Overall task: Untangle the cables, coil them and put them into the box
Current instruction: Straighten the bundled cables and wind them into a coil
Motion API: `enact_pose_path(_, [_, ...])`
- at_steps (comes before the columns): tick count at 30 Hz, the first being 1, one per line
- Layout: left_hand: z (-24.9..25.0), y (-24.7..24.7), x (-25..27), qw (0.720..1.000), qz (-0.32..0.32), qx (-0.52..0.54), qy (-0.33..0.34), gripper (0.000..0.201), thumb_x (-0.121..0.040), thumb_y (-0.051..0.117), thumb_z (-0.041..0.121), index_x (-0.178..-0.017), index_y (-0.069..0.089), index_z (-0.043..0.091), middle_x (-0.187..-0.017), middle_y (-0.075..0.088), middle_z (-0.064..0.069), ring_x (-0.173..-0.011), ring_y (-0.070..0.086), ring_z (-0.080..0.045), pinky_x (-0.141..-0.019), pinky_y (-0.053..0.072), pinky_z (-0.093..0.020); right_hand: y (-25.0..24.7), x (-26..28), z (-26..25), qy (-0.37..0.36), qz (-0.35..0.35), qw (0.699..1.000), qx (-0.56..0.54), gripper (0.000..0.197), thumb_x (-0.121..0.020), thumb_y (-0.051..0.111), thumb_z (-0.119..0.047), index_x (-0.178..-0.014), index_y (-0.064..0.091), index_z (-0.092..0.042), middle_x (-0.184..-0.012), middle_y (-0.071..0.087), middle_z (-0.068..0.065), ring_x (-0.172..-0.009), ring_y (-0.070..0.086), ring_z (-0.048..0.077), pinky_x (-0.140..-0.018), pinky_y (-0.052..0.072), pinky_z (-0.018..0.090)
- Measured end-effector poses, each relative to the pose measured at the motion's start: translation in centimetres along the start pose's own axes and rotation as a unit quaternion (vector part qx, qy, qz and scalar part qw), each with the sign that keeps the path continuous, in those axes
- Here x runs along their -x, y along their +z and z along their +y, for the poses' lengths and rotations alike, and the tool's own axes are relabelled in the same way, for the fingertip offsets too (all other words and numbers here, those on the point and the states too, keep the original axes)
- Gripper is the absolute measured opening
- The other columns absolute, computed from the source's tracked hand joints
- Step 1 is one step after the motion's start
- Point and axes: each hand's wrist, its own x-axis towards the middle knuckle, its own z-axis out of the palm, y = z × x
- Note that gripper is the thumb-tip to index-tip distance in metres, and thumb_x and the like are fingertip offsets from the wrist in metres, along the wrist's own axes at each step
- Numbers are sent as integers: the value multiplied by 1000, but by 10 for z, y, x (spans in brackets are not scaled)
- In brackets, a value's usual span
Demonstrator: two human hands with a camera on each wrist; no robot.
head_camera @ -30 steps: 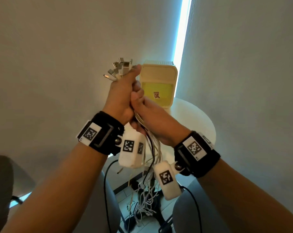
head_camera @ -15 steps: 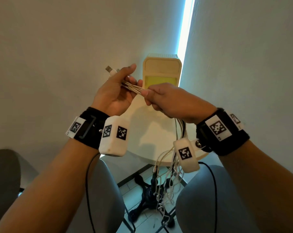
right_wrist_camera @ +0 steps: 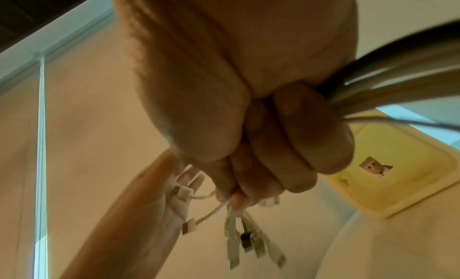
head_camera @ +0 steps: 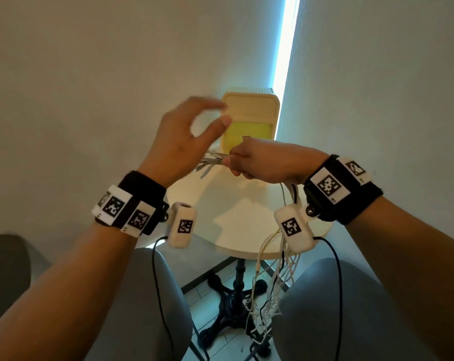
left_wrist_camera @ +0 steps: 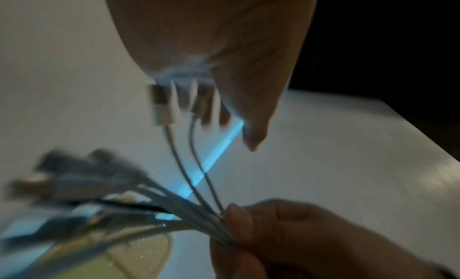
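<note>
The head view looks forward and down from above both wrists, the round white worktop (head_camera: 249, 214) beyond; each wrist view sits very close under its palm, facing along the fingers; all three share the bundle of white cables (head_camera: 211, 162) (left_wrist_camera: 179, 210) (right_wrist_camera: 248, 238) and the open yellow plastic box (head_camera: 250, 110) (right_wrist_camera: 398, 177).

Ahead of me the open box (head_camera: 249, 110) stands at the worktop's (head_camera: 246, 220) far edge against the walls; bare worktop lies in front of it.

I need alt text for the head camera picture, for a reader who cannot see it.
The right hand grips a bundle of thin white cables above a small round white table, while the left hand hovers open beside it. A cream plastic box stands behind.
</note>
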Motion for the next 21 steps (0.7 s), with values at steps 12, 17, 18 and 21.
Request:
enact_pose_path(12, [16, 8, 6, 945, -133, -256, 151, 56, -110, 25, 50, -114, 74, 22, -118, 78, 0, -114, 69, -31, -115, 39, -54, -13, 7, -2, -32, -22, 999, 23, 30, -110, 48, -25, -84, 62, -17, -70, 58, -5, -60, 50, 6, -64, 42, 26])
enact_pose_path(17, [19, 3, 8, 979, -191, 12, -65, 59, -109, 31, 66, -94, 70, 24, -73, 69, -6, -61, 68, -27, -60, 59, -44, -26, 9, -4, -63, 29, 997, -28, 33, -109, 48, -28, -85, 66, -13, -70, 56, -2, -56, 45, 8, -55, 40, 22])
enact_pose_path(18, [18, 1, 8, 976, -194, 53, -81, 60, -109, 33, 64, -95, 72, 21, -74, 66, -11, -61, 66, -30, -61, 61, -48, -27, 8, -4, -66, 45, 996, -45, 36, -110, 47, -30, -88, 67, -10, -71, 56, 0, -57, 44, 8, -53, 39, 23])
enact_pose_path(21, [15, -4, 3, 960, -235, 113, -103, 54, -109, 40, 61, -101, 67, 15, -71, 59, -2, -61, 62, -18, -75, 64, -60, -27, 6, 0, -59, 94, 986, -128, 39, -112, 47, -32, -84, 65, -11, -63, 51, -7, -50, 37, 8, -46, 31, 25])
